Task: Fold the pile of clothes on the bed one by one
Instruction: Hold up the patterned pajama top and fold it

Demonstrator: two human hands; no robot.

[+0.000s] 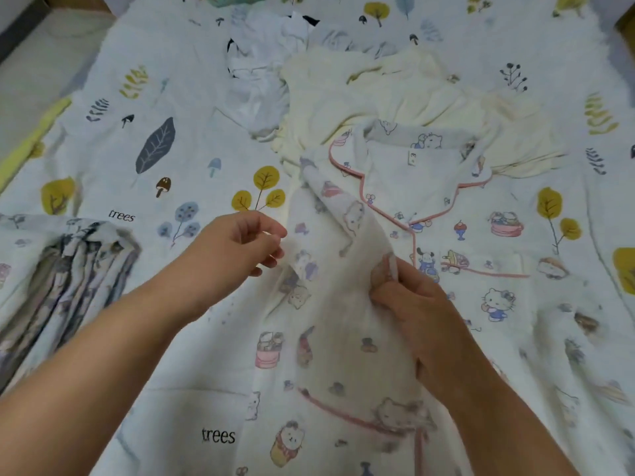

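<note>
A white pyjama shirt [429,187] with cartoon prints and pink piping lies spread on the bed, collar away from me. Its left side is folded over the middle as a long panel [330,304]. My left hand [240,242] pinches the panel's left edge. My right hand [409,304] pinches the panel's right edge near the button line. Behind the shirt sits the pile: a cream garment [395,94] and a white crumpled garment [257,80].
A folded garment with a dark blue-grey print [68,269] lies at the left on the bed. The bed sheet [144,97] is white with leaf and tree prints. Floor and a yellow strip [31,142] show at the far left edge.
</note>
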